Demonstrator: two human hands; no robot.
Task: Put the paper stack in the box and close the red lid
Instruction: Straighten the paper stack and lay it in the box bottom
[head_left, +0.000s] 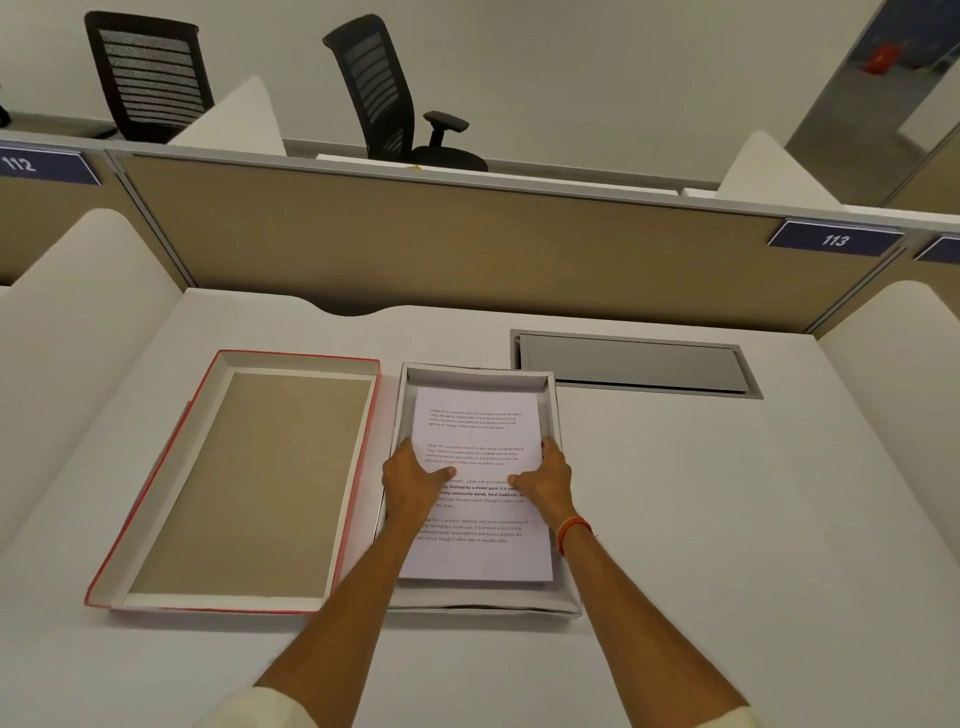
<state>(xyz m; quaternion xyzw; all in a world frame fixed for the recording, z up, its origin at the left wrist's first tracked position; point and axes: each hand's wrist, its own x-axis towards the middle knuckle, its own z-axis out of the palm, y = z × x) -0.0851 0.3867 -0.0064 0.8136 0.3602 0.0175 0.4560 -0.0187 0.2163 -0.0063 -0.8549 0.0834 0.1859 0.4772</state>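
Observation:
The paper stack (475, 431), white sheets with printed text, lies inside the open white box (551, 387) at the middle of the desk. My left hand (413, 480) grips the stack's left edge, thumb on top. My right hand (543, 480), with an orange band at the wrist, grips the right edge the same way. The red lid (244, 483) lies upside down on the desk just left of the box, its brown inside facing up and its red rim showing along the edges.
A grey cable hatch (634, 364) is set into the white desk (727, 519) behind and right of the box. White side dividers flank the desk and a tan partition (467, 244) closes the back. Two black chairs stand beyond it.

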